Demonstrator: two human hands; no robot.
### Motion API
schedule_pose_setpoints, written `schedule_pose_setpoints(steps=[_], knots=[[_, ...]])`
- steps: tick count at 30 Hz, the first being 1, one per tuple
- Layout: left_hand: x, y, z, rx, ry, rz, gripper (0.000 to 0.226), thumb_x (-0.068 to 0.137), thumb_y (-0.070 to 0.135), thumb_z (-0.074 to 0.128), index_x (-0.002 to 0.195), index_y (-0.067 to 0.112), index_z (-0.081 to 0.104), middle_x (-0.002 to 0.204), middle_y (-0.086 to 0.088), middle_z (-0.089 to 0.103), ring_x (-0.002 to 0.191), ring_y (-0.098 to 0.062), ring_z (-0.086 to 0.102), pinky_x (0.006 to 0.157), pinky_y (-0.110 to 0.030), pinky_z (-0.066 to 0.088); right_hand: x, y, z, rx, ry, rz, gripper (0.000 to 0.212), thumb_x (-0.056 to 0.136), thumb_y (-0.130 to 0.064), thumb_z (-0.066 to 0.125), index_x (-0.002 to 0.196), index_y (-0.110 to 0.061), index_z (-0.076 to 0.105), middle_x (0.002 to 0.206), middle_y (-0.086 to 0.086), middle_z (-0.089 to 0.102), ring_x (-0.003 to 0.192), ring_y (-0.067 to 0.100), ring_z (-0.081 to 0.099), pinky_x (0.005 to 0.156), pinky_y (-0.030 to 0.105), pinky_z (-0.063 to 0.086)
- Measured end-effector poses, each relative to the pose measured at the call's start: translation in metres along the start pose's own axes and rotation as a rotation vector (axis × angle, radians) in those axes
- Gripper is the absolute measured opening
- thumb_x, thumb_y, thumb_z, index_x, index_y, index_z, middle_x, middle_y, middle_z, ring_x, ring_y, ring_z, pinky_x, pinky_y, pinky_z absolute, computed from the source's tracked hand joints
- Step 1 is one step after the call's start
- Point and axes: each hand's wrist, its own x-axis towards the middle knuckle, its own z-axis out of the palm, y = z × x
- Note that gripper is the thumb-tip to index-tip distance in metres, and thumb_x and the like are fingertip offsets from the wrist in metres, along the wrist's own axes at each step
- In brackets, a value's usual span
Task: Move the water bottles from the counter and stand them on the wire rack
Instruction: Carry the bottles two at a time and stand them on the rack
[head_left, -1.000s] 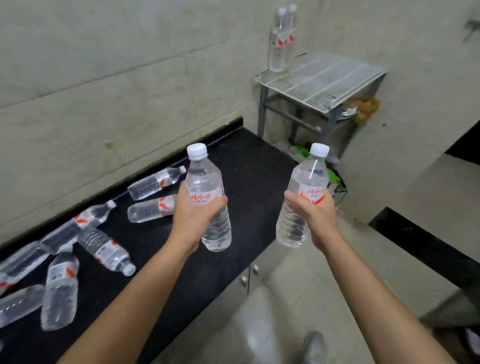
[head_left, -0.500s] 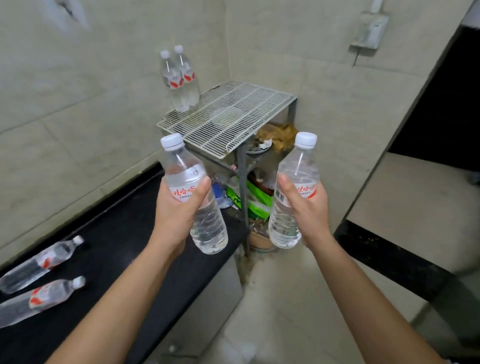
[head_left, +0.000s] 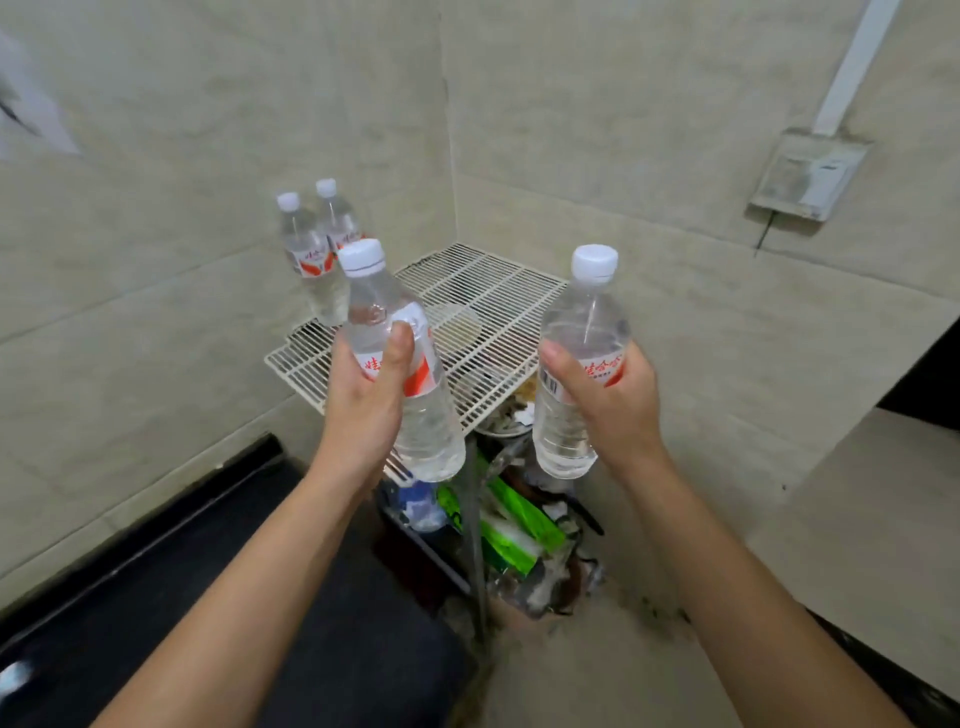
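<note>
My left hand (head_left: 363, 410) grips a clear water bottle (head_left: 410, 415) with a white cap and red label, held upright in front of the near left edge of the white wire rack (head_left: 493, 306). My right hand (head_left: 613, 410) grips a second water bottle (head_left: 576, 332), upright, just off the rack's near right corner. Two more bottles (head_left: 311, 254) stand side by side at the rack's back left corner against the wall. The black counter (head_left: 218, 582) lies below my left arm.
Under the rack, a metal frame holds clutter: green packets (head_left: 514, 525), a blue-labelled bottle (head_left: 421, 504) and a bowl. Tiled walls meet in a corner behind the rack. A wall box with a conduit (head_left: 805, 176) hangs at right. A dark-edged step (head_left: 872, 525) lies at right.
The view has swung right and closer to the rack. Both held bottles are now right at the rack's front edge. The lying bottles on the counter have left the view.
</note>
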Motion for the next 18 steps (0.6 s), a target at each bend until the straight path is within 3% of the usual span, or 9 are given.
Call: schedule_pose_setpoints(steps=[5,9,12,18], knots=[[0.080,-0.020,0.019,0.007,0.020,-0.028,0.057,0.094,0.048,0.061,0.135,0.010,0.051,0.121,-0.006,0.069,0.109,-0.016,0.069,0.089,-0.029,0.054,0.093,0.008,0.028,-0.079,-0.028,-0.057,0.059,0.067,-0.057,0.082,0.111,-0.020,0.067,0.101,-0.002,0.076,0.093,0.017,0.073,0.088,0.045,0.059],[0.119,-0.047,0.022,0.035,0.050,-0.077,0.051,0.091,0.047,0.064,0.135,0.025,0.049,0.126,0.003,0.067,0.115,-0.014,0.066,0.099,-0.041,0.053,0.146,0.028,0.054,-0.118,-0.120,-0.057,0.053,0.071,-0.059,0.079,0.112,-0.027,0.065,0.102,-0.008,0.073,0.093,0.009,0.071,0.085,0.038,0.059],[0.146,-0.067,0.026,0.037,0.120,-0.124,0.055,0.089,0.046,0.066,0.137,0.024,0.049,0.127,0.003,0.068,0.115,-0.014,0.067,0.102,-0.047,0.052,0.185,0.047,0.077,-0.156,-0.203,-0.068,0.053,0.070,-0.063,0.076,0.110,-0.030,0.065,0.100,-0.010,0.072,0.091,0.006,0.069,0.079,0.029,0.056],[0.204,-0.097,0.042,0.024,0.318,-0.190,0.055,0.091,0.041,0.066,0.139,0.021,0.049,0.129,0.000,0.068,0.117,-0.017,0.067,0.104,-0.050,0.050,0.274,0.090,0.121,-0.048,-0.444,-0.048,0.042,0.078,-0.035,0.086,0.114,-0.026,0.066,0.103,-0.008,0.073,0.093,0.006,0.071,0.078,0.021,0.055]])
